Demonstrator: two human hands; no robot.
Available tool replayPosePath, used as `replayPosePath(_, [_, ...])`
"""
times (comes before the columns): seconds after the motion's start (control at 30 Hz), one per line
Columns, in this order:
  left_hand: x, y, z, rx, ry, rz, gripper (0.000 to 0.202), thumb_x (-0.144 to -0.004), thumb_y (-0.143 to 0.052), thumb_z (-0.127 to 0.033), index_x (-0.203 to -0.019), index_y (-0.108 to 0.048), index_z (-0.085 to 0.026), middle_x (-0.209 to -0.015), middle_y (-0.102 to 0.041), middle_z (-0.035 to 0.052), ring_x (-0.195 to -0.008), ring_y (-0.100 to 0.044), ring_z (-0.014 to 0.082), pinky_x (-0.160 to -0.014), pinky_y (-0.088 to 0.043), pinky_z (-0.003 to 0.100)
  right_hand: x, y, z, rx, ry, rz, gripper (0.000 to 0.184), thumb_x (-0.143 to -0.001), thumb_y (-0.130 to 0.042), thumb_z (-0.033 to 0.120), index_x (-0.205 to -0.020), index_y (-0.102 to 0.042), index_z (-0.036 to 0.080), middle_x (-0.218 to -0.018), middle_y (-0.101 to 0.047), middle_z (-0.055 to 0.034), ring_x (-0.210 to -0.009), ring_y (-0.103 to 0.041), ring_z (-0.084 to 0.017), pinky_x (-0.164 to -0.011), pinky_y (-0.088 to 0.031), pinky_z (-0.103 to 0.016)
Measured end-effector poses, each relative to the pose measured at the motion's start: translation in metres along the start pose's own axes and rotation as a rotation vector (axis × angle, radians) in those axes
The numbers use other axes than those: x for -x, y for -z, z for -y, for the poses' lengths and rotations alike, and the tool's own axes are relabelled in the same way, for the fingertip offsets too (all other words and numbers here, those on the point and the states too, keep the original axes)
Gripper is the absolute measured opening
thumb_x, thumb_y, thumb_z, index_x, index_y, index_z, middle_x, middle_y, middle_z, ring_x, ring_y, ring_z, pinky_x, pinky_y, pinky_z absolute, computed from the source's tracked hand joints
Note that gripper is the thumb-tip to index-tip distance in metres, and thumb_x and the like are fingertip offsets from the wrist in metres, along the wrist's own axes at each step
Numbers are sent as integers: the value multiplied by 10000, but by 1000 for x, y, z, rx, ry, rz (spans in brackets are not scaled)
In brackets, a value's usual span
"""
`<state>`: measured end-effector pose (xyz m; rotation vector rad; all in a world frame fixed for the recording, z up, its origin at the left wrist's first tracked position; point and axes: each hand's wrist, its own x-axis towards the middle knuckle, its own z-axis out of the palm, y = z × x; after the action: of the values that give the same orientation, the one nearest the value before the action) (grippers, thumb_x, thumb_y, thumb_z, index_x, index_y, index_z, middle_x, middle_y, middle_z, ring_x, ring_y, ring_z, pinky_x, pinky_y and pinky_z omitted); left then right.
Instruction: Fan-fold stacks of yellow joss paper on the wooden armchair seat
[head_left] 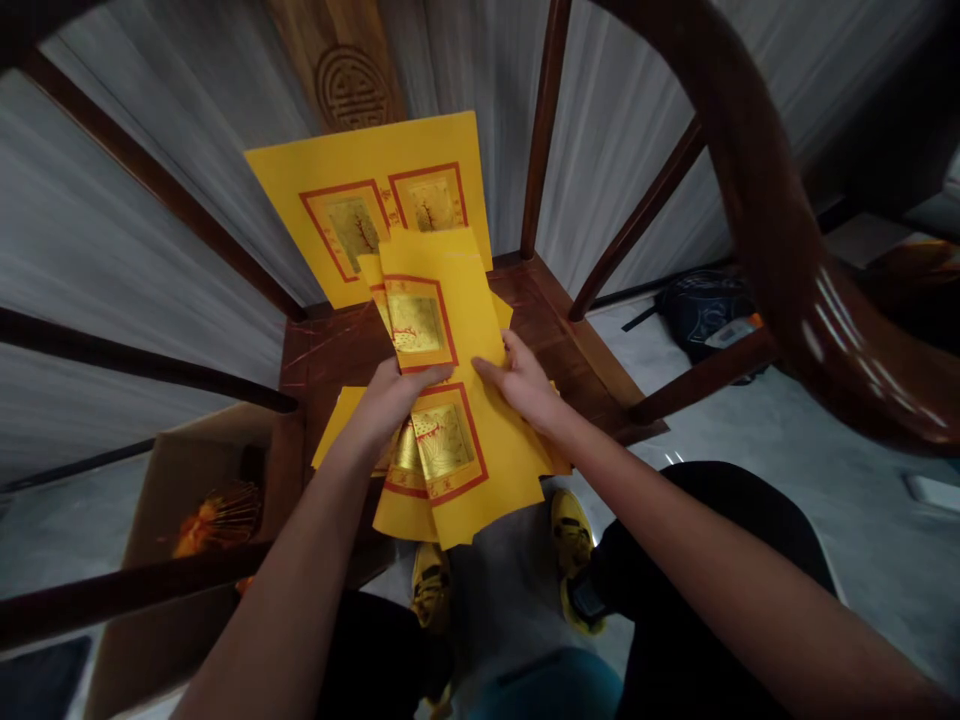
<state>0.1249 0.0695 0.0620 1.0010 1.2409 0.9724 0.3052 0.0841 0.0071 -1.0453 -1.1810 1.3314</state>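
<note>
Over the seat of a dark wooden armchair (330, 350), you work between its curved rail (780, 250) and an open cardboard box (187, 610) at lower left. Risk noted: the loose stack of yellow joss paper sheets (465, 490) overhangs the seat's front edge toward your yellow shoes (574, 540), so a careless shift could send sheets to the floor. A larger sheet (367, 150) sits behind the stack, propped against the chair back, and a bump could make it slip. Thin paper may crease under pressure. Your left hand (390, 400) curls over the stack; your right hand (521, 385) lies flatter, just apart from it. Whether either grips, you cannot tell. Each sheet shows red-ruled borders around gold foil panels (442, 440), which could scuff against the scratched lacquer.
</note>
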Motion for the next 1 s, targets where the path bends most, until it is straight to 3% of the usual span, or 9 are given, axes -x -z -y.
replayPosePath(0.1, [11, -4, -20, 40, -192, -56, 475, -747, -908, -354, -1157, -785, -149, -1163, -795, 138, -1028, -783, 342, -962, -638, 496, -7, 3, 24, 14, 125, -78, 546, -877, -774, 455, -1314, -518, 248, -1501, -628, -114, -1370, -625, -287, -1146, -552, -467])
replayPosePath(0.2, [27, -8, -48, 99, -440, -117, 387, -798, -882, -317, -1133, -774, -155, -1239, -776, 111, -1093, -770, 316, -1019, -624, 486, -8, 7, 58, -3, 156, 24, 659, -845, -826, 504, -1388, -532, 276, -1518, -617, -75, -1416, -590, -305, -1138, -563, -483])
replayPosePath(0.33, [40, -16, -80, 38, -691, -103, 182, -872, -789, -232, -1053, -783, -222, -1225, -779, 8, -1252, -705, 293, -1095, -595, 471, -6, 8, 98, -22, 227, 218, 523, -796, -881, 407, -1242, -659, 248, -1309, -741, -6, -1283, -688, -304, -1070, -598, -482])
replayPosePath(0.4, [39, -20, -86, -34, -793, -116, 136, -896, -730, -200, -995, -789, -273, -1179, -776, -50, -1276, -695, 263, -1099, -600, 433, -6, 4, 109, -52, 309, 217, 406, -798, -874, 326, -1146, -685, 233, -1227, -770, 21, -1224, -719, -266, -1049, -601, -424])
replayPosePath(0.5, [31, -27, -87, -35, -942, -225, 188, -877, -742, -187, -1032, -769, -290, -1138, -768, -90, -1223, -720, 224, -1109, -598, 400, -10, -6, 114, -117, 419, 144, 309, -824, -837, 252, -1086, -675, 226, -1164, -779, 49, -1213, -722, -229, -1050, -572, -379])
replayPosePath(0.6, [21, -30, -82, -38, -970, -254, 251, -858, -791, -237, -1085, -744, -332, -1163, -764, -114, -1237, -710, 202, -1145, -572, 378, -15, -14, 110, -105, 447, 43, 296, -875, -782, 378, -1107, -664, 235, -1172, -763, 70, -1295, -676, -262, -1060, -538, -425])
replayPosePath(0.73, [4, -27, -69, -48, -859, -102, 263, -862, -792, -220, -1118, -755, -267, -1210, -770, -71, -1258, -694, 220, -1173, -534, 394, -21, -15, 95, -62, 417, -70, 368, -887, -750, 518, -1147, -673, 270, -1262, -734, 58, -1413, -586, -315, -1096, -526, -473])
replayPosePath(0.87, [-19, -22, -43, 40, -740, -142, 304, -808, -880, -303, -1061, -773, -174, -1118, -803, 17, -1114, -747, 239, -1062, -585, 386, -25, -11, 74, -84, 356, -42, 486, -822, -829, 541, -1192, -657, 276, -1311, -726, 11, -1410, -594, -316, -1135, -537, -491])
replayPosePath(1.0, [-30, -25, -33, 119, -773, -123, 261, -768, -922, -297, -974, -785, -215, -1101, -806, 19, -1086, -753, 254, -1028, -603, 401, -31, -7, 62, -162, 304, -2, 597, -723, -912, 552, -1169, -652, 252, -1292, -750, -49, -1287, -682, -301, -1119, -576, -470])
